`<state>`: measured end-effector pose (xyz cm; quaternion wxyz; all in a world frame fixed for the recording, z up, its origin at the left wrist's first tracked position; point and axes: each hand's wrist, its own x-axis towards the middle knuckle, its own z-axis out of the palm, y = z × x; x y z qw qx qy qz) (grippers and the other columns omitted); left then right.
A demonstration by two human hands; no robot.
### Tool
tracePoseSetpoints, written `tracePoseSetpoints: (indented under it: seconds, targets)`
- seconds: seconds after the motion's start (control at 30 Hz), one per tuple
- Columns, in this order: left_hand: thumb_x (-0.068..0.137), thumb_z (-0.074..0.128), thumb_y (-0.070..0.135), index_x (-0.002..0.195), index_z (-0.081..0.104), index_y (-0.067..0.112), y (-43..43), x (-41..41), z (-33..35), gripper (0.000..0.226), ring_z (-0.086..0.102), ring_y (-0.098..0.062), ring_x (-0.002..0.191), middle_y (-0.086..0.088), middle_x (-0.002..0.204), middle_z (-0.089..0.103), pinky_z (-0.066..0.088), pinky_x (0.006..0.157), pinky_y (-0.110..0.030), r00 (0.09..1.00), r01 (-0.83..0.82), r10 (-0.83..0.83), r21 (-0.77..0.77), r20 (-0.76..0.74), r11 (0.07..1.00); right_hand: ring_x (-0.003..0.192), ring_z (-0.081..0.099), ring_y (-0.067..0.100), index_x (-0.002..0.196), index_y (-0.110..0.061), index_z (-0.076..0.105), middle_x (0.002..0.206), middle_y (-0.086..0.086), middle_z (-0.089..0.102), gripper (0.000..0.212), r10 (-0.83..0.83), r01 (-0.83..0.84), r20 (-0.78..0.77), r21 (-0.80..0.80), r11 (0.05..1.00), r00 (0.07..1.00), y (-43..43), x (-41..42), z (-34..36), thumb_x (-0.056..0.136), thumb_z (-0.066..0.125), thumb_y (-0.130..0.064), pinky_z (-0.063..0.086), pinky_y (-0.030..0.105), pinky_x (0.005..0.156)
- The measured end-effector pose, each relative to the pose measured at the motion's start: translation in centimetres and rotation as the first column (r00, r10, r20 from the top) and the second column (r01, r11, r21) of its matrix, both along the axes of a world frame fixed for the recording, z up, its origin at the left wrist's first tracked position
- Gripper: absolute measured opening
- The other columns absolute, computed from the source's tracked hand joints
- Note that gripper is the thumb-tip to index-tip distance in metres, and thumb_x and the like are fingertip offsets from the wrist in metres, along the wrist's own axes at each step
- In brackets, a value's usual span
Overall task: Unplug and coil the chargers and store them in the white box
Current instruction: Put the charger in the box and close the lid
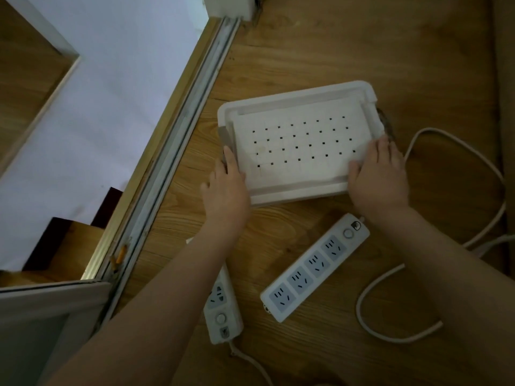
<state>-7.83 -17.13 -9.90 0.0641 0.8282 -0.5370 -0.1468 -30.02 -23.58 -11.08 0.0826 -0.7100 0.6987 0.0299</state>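
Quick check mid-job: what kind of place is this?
Most likely the floor of a home room beside a sliding door: wood-grain flooring, a metal sliding track, and two power strips lying loose near the white box.

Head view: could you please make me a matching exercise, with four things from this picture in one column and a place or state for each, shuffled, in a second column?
Things:
1. white box
2. four-socket power strip
3. second power strip
4. white cable

Places or states:
A. partly hidden under the left forearm
B. lies in loops on the far right
C. nothing in it, left hand and right hand at its short ends
D. in full view, all sockets free

Pairs: 1-C, 2-D, 3-A, 4-B.
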Motion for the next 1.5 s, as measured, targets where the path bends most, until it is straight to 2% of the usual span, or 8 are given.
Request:
tracePoseSetpoints:
  seconds: [0.2,0.6,0.73,0.8,0.87,1.0,1.17,1.5]
  targets:
    - [0.096,0.039,0.004,0.151,0.015,0.012,0.4,0.6,-0.3,0.060,0.053,-0.032,0.114,-0.016,0.140,0.046,0.045,0.095,-0.049,0.976,-0.027,-0.015,-0.186,-0.219,0.982,0.144,0.007,0.031,0.147,0.001,0.008,0.156,0.019,0.007,0.059,-0.025,0.025,0.033,-0.005,1.000,0.999,0.3,0.4,0.6,0.100,0.021,-0.032,0.006,0.041,0.119]
    - [0.098,0.035,0.025,0.141,0.029,0.018,-0.3,-3.1,2.8,0.044,0.015,-0.032,0.141,-0.014,0.151,0.021,0.014,0.115,-0.052,0.956,0.239,-0.228,-0.042,0.183,0.970,0.128,0.034,0.033,0.133,-0.003,0.036,0.139,0.020,0.035,0.045,-0.064,0.094,0.203,-0.143,0.985,0.977,0.0,-0.4,1.7,0.095,0.042,-0.028,0.030,0.046,0.109]
    - [0.098,0.038,0.036,0.145,0.026,0.030,-1.3,-7.1,2.6,0.049,0.008,-0.028,0.144,-0.005,0.156,0.016,0.006,0.115,-0.053,0.879,0.477,-0.477,-0.019,0.028,0.878,0.136,0.031,0.029,0.145,-0.009,0.020,0.149,0.013,0.027,0.063,-0.466,0.480,0.558,0.133,0.867,0.687,-2.0,-1.8,2.5,0.093,0.051,-0.025,0.034,0.042,0.109]
    - [0.098,0.037,0.039,0.141,0.032,0.030,-1.3,-7.2,2.2,0.044,0.011,-0.029,0.143,-0.005,0.155,0.018,0.010,0.114,-0.053,0.870,0.492,-0.493,0.020,0.011,0.870,0.130,0.039,0.029,0.143,-0.005,0.028,0.144,0.013,0.037,0.058,-0.622,0.485,0.607,0.402,0.777,0.494,-2.7,-2.2,2.7,0.095,0.050,-0.030,0.038,0.037,0.100]
    - [0.099,0.035,0.041,0.141,0.032,0.032,-1.2,-7.2,1.8,0.043,0.010,-0.029,0.143,-0.005,0.155,0.017,0.010,0.115,-0.053,0.873,0.487,-0.488,0.036,0.008,0.872,0.118,0.048,0.024,0.135,-0.006,0.042,0.134,0.011,0.049,0.046,-0.585,0.419,0.668,0.418,0.806,0.459,-2.5,-2.4,2.7,0.096,0.048,-0.028,0.040,0.030,0.087]
    - [0.099,0.033,0.043,0.143,0.028,0.034,-1.4,-7.3,1.8,0.046,0.008,-0.029,0.144,-0.004,0.157,0.015,0.010,0.115,-0.053,0.871,0.489,-0.491,0.075,0.007,0.869,0.113,0.053,0.021,0.128,-0.007,0.052,0.126,0.010,0.057,0.034,-0.356,0.425,0.697,0.080,0.901,0.623,-1.6,-2.2,2.4,0.095,0.051,-0.015,0.038,0.022,0.084]
    - [0.099,0.033,0.043,0.144,0.027,0.034,-1.6,-7.3,1.8,0.046,0.007,-0.028,0.144,-0.003,0.157,0.014,0.010,0.115,-0.053,0.872,0.486,-0.490,0.109,0.008,0.867,0.101,0.059,0.033,0.123,0.000,0.050,0.111,0.020,0.060,0.029,-0.130,0.169,0.280,-0.119,0.978,0.951,-1.3,-2.2,2.2,0.095,0.043,-0.002,0.046,0.033,0.074]
    - [0.100,0.029,0.044,0.145,0.023,0.033,-1.7,-7.6,2.0,0.047,0.007,-0.029,0.144,-0.005,0.157,0.011,0.012,0.114,-0.053,0.854,0.503,-0.516,0.154,0.062,0.851,0.105,0.057,0.034,0.141,-0.002,0.029,0.124,0.018,0.053,0.053,0.042,-0.041,0.042,-0.020,0.999,0.998,-0.9,-3.0,3.2,0.090,0.041,0.005,0.048,0.039,0.077]
